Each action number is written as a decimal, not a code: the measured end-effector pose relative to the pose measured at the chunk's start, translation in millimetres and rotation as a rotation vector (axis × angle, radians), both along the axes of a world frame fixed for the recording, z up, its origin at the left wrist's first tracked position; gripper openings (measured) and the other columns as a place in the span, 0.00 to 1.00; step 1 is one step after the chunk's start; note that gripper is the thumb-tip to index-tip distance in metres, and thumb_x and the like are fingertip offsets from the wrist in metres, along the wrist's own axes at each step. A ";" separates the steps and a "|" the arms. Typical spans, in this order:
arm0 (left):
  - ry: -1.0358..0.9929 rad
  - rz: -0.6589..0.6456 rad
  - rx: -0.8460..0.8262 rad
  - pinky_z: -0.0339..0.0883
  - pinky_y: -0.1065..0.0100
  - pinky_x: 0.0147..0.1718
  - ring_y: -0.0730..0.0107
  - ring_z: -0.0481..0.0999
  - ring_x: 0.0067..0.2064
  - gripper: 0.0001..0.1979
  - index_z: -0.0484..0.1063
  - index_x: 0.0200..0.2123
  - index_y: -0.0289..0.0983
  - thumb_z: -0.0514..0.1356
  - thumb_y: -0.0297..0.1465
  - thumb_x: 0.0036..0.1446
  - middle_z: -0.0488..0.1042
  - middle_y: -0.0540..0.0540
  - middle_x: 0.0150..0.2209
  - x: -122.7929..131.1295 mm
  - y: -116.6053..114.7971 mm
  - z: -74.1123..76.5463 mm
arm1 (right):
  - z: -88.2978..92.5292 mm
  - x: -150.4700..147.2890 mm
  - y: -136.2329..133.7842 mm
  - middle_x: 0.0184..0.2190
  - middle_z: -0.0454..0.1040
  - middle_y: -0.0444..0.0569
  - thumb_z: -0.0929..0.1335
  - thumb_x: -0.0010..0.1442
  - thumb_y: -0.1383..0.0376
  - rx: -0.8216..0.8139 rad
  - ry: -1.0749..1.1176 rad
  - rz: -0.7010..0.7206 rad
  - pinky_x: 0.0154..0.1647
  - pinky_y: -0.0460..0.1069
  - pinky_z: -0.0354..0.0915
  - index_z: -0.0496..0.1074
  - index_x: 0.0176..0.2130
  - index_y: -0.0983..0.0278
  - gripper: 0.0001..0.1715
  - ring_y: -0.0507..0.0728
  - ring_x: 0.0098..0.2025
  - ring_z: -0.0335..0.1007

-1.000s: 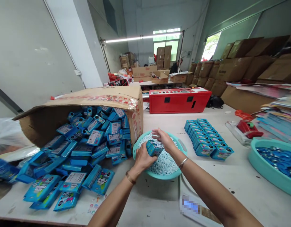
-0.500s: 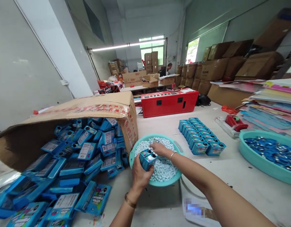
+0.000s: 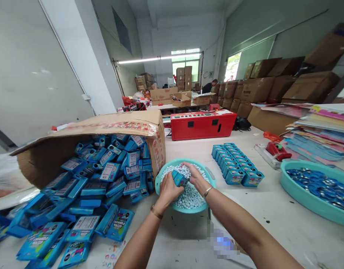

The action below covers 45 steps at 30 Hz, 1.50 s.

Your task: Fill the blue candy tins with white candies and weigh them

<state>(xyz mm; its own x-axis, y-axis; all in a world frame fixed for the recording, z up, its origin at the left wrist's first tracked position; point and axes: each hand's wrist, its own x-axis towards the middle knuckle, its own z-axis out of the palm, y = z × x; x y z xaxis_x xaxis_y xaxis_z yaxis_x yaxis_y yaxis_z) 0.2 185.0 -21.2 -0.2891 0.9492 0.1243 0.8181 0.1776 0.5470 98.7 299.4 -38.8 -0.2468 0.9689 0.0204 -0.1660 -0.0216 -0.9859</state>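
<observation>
My left hand is closed around a blue printed candy container, tilted above a turquoise basin. Whether a second container sits in the same grip is hard to see. The basin is filled with small white candies. Close to the container's right side, my right hand has its fingers curled in over the candies. Its fingertips are partly hidden, and what they hold does not show clearly.
A cardboard box lies on its side at left, spilling several blue containers. More containers stand in two rows at right. Beyond are a basin of blue lids, a tape dispenser and a red machine. A person is at the back.
My right hand has come up out of the candies to beside the container. The container in my left hand has tilted, so its top holes no longer show. The view has shifted slightly.
</observation>
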 end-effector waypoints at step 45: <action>-0.236 0.025 0.214 0.61 0.51 0.60 0.48 0.69 0.60 0.38 0.58 0.57 0.36 0.66 0.30 0.41 0.69 0.36 0.56 -18.2 -12.9 -39.7 | -24.0 21.6 8.4 0.22 0.71 0.46 0.70 0.51 0.58 -0.401 -0.154 0.141 0.28 0.51 0.66 0.66 0.27 0.61 0.11 0.56 0.26 0.70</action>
